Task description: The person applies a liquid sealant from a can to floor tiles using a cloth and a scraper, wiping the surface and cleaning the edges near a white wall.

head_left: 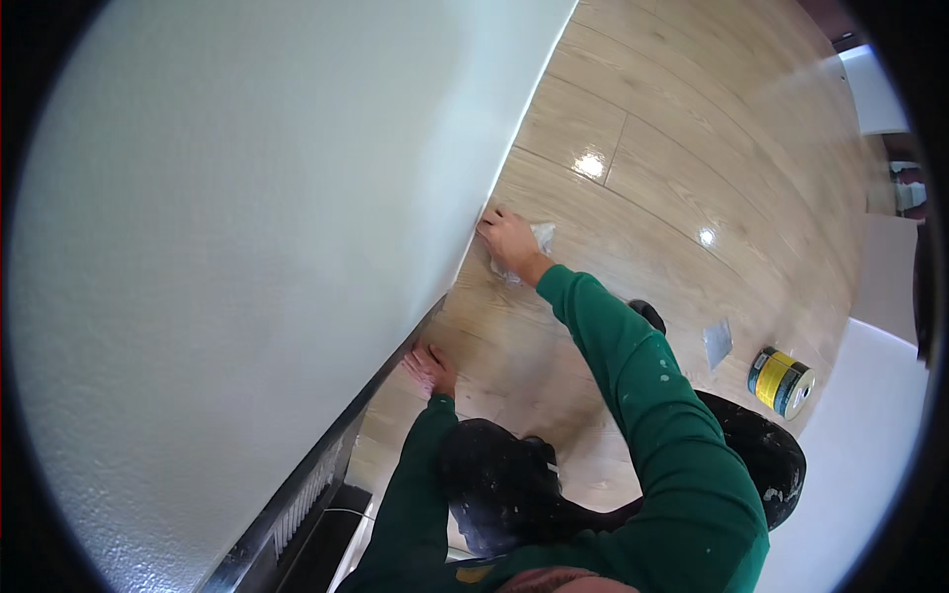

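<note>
My right hand point(509, 240) reaches to the foot of the pale wall point(247, 217), its fingers bent and closed against the wall's lower edge. What they pinch, if anything, is hidden. Crumpled clear plastic point(544, 235) lies on the floor under and beside this hand. Nearer to me, my left hand point(432, 370) has its fingers stretched out towards a dark strip point(346, 415) along the wall's base. No object shows in the left hand.
Wood-look planks point(652, 188) cover the floor. To the right lie a small clear plastic packet point(718, 343) and a yellow-and-dark roll or can point(781, 382). My dark, paint-specked knees point(494, 484) are close below my hands. Dark ribbed fittings point(301, 509) stand at lower left.
</note>
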Available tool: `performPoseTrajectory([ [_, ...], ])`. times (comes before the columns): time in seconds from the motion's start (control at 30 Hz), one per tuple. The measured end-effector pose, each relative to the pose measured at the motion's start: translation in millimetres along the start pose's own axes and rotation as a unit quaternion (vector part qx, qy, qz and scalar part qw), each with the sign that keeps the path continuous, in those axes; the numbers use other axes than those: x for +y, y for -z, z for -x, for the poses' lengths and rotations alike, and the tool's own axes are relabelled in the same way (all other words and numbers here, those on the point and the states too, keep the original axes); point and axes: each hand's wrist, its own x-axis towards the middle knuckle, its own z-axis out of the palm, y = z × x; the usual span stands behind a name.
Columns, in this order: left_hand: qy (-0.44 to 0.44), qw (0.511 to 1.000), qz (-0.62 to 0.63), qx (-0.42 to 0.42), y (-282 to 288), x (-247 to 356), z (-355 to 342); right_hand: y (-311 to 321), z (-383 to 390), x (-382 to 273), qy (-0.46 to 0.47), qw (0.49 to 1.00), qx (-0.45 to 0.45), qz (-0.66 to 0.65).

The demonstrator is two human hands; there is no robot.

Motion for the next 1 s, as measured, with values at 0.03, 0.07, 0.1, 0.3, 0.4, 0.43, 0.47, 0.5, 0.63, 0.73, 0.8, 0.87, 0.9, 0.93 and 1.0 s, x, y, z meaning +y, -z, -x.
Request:
performPoseTrajectory([
  [0.03, -0.003, 1.0, -0.006, 0.006, 0, -6, 0, 4, -8, -4, -0.003, 0.999, -0.034, -0.001],
  [0.07, -0.006, 1.0, -0.013, 0.012, 0, -12, 0, 7, -11, -10, -0.018, 0.999, -0.02, -0.018],
  [0.1, -0.004, 1.0, -0.015, 0.012, -1, -13, -1, 8, -10, -10, -0.035, 0.999, -0.006, -0.032],
  [0.3, 0.012, 1.0, 0.019, -0.013, -1, -2, 2, -3, -3, 10, -0.018, 0.999, 0.034, -0.004],
  [0.4, -0.003, 1.0, -0.01, -0.009, -1, -8, 6, 13, -30, 28, -0.08, 0.994, 0.072, 0.0],
  [0.43, 0.0, 1.0, -0.016, -0.007, -5, -11, 4, 15, -38, 28, -0.095, 0.99, 0.101, -0.008],
  [0.47, 0.002, 1.0, -0.022, -0.005, -5, -17, 2, 12, -30, 14, -0.059, 0.995, 0.083, -0.018],
  [0.5, -0.006, 1.0, -0.02, 0.012, -9, -12, -4, 4, -14, 12, -0.023, 0.997, 0.069, -0.015],
  [0.63, -0.014, 1.0, 0.0, 0.021, 3, -14, 4, 0, -14, 5, -0.006, 0.999, 0.046, 0.008],
  [0.73, -0.017, 1.0, 0.017, 0.004, -4, -4, -4, 19, -51, 52, -0.109, 0.99, 0.084, 0.015],
  [0.8, -0.006, 1.0, 0.002, -0.015, 2, -5, -1, 21, -59, 60, -0.119, 0.987, 0.107, -0.004],
  [0.87, 0.012, 0.999, -0.01, -0.032, 6, 2, 0, 14, -51, 50, -0.105, 0.989, 0.101, -0.011],
  [0.9, 0.004, 1.0, 0.003, -0.019, 2, 3, -5, 8, -39, 48, -0.084, 0.992, 0.091, -0.002],
  [0.93, 0.001, 1.0, 0.009, -0.007, 3, -5, -1, 8, -33, 41, -0.061, 0.995, 0.076, 0.002],
  [1.0, -0.005, 1.0, 0.014, 0.012, 2, -12, 2, 10, -40, 34, -0.041, 0.996, 0.083, 0.003],
])
